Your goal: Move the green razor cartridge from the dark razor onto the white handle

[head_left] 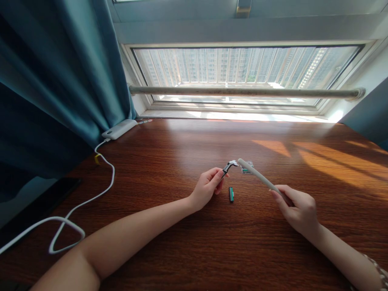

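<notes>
My left hand (207, 186) is closed around a razor handle (226, 169), whose pale head end points up and to the right. My right hand (295, 206) grips a slim light grey stick (257, 174), perhaps a toothbrush handle; its lower end is hidden in the fingers. The rounded tip of the stick is close to the razor's head; whether they touch, I cannot tell. Below them a black and green razor cartridge (231, 194) lies on the table. Partly behind the stick sits a small clear case (247, 170) with a green and black strip in it.
The brown wooden table (169, 161) runs up to the window sill. At the left lie a white power bank-like box (119, 129) with a white cable (113, 173) and a dark flat device (39, 202). A blue curtain (66, 60) hangs there; a rail (242, 92) crosses the window.
</notes>
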`<state>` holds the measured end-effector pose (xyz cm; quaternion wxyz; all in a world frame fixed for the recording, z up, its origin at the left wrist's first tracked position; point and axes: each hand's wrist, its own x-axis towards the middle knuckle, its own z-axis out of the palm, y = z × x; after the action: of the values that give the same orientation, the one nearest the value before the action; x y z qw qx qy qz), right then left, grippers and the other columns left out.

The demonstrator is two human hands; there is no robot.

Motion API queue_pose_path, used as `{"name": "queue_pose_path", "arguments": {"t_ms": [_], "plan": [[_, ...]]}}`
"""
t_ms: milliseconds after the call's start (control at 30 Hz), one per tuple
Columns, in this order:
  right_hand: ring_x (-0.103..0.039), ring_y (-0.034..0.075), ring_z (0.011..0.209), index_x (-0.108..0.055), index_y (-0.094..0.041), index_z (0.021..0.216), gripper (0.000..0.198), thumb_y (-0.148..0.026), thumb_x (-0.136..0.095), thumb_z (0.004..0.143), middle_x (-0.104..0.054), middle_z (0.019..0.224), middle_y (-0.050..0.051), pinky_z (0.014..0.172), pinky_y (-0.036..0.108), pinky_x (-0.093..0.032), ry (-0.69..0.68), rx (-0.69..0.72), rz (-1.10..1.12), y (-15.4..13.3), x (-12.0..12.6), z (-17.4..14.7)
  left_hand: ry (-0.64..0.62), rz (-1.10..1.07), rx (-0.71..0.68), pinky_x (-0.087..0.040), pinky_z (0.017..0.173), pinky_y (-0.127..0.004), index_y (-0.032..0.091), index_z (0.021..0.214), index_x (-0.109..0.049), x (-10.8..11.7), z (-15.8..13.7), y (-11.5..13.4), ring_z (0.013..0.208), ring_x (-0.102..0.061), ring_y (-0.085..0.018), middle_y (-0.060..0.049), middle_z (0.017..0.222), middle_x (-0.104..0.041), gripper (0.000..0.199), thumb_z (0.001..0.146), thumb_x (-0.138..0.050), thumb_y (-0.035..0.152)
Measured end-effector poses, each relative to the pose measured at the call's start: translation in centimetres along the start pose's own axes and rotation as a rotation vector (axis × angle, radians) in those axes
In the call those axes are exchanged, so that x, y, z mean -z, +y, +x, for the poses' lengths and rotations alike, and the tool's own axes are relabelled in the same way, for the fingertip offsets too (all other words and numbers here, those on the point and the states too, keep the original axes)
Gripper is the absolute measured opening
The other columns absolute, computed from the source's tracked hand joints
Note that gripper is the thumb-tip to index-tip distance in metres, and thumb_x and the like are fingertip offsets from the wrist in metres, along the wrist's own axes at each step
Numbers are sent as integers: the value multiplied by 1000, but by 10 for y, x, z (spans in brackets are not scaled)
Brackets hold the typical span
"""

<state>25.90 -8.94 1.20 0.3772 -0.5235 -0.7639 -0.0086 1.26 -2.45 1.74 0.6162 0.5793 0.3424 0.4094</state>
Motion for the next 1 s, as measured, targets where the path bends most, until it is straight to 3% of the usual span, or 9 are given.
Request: {"name": "queue_pose_path", "arguments": {"t_ms": [100, 233, 367, 533, 667, 1000], "plan": [[-42, 6, 40, -59, -15, 78, 14, -27, -52, 80, -47, 48, -5, 43, 19, -33, -20, 24, 15, -1, 1, 0, -10, -12, 13, -27, 41, -20, 13, 84, -53, 0, -1, -1, 41, -35, -5, 6, 51, -38, 37, 83, -37, 46], [-38, 6, 36, -60, -15, 77, 17, -28, -50, 81, -40, 44, -6, 41, 19, -30, 12, -56, -1, -2, 1, 1, -24, -56, 33, -24, 39, -19, 13, 84, -53, 0, -1, -3, 37, -31, -5, 7, 46, -36, 39, 84, -35, 48], [-42, 6, 39, -60, -16, 77, 17, -29, -50, 81, -45, 47, -5, 43, 19, -33, -48, -24, 33, -3, 0, 1, -32, -54, 59, -22, 38, -19, 12, 86, -53, 1, -1, -4, 35, -29, -4, 7, 43, -37, 42, 83, -34, 50], [-37, 6, 36, -60, -16, 76, 17, -30, -51, 81, -39, 44, -7, 40, 19, -30, 10, -128, 5, -3, 0, 1, -41, -98, 63, -20, 38, -19, 13, 88, -52, 1, -1, -2, 35, -29, -5, 7, 41, -37, 40, 84, -34, 49], [-39, 6, 38, -60, -16, 77, 16, -29, -51, 81, -42, 46, -6, 42, 19, -31, -53, -58, 41, -2, 0, 0, -57, -128, 76, -21, 38, -18, 14, 89, -51, 1, -1, -1, 37, -31, -5, 6, 42, -40, 36, 85, -35, 46], [-38, 6, 37, -60, -16, 76, 17, -29, -51, 81, -40, 44, -6, 41, 19, -30, -34, -45, 16, -3, -1, 0, -103, -263, 97, -21, 33, -16, 13, 88, -50, 1, 2, -2, 31, -25, -2, 6, 45, -42, 38, 82, -39, 49]]}}
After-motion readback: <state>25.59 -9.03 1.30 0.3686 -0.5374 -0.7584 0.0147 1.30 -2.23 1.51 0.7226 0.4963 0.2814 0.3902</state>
